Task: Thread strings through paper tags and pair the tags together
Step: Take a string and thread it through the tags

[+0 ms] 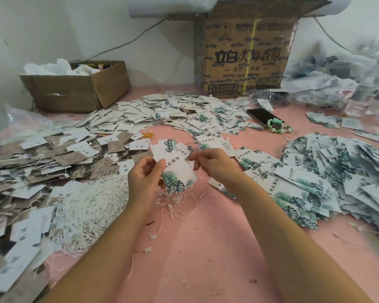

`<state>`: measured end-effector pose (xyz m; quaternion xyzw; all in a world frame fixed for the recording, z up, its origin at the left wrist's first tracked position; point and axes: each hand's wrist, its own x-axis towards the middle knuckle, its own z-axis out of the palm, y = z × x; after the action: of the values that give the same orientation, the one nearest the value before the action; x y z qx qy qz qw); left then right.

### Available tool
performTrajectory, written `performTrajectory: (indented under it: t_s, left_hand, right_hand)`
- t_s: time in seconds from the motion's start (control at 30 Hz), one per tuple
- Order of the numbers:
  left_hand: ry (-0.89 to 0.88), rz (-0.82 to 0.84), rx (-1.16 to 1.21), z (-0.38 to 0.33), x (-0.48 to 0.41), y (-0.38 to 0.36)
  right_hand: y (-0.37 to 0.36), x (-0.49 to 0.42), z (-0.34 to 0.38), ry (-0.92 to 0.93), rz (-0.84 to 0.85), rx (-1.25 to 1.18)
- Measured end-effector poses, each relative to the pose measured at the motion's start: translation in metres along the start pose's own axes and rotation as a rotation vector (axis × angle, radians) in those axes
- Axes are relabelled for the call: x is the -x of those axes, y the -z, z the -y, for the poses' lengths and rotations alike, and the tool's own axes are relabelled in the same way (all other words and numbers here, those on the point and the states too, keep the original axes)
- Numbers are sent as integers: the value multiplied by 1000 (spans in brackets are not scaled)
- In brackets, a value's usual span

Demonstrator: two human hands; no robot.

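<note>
Close to me, on the pink table (206,248), lie two small white clasps (153,237) and some loose string ends. Above the table my left hand (144,178) holds the leaf tags (175,171): the thumb and the curled fingers pinch them at their left edge. The front tag has its long axis running away from me, a little tilted, with the green leaf print at the near end and the black characters further up. The tag behind it points the opposite way, leaf print at the far end. Thin white strings (173,200) hang down from below this hand onto the table. My right hand (214,165) has its fingertips pressed together on the upper right corner of the tags; whether a string is also between them, I cannot tell.

On the left is a big heap of white strings (90,204), then a pile of grey and brown tags (31,167). On the right is a pile of leaf-printed tags (315,182).

Further back lie a phone (262,116) and a bead bracelet (281,127), touching. At the wall, a low open box (79,92) contains crumpled white plastic. The tall box (245,55) has its flap up; its inside is hidden.
</note>
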<state>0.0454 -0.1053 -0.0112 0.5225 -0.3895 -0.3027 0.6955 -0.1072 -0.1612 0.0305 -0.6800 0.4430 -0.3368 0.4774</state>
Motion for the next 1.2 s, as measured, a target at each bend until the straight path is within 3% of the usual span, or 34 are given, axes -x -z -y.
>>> performTrajectory:
  t_s: [0.57, 0.83, 1.03, 1.2]
  left_hand:
    - [-26, 111, 29, 6, 3, -9]
    - [-76, 98, -9, 7, 5, -7]
    - [-93, 138, -47, 6, 6, -7]
    - [-17, 135, -27, 7, 9, -10]
  right_hand:
    - [-1, 2, 14, 279, -18, 288]
    - [-5, 4, 12, 273, -11, 234]
    - [-9, 3, 13, 320, -162, 255]
    - [-10, 1, 12, 318, -166, 360]
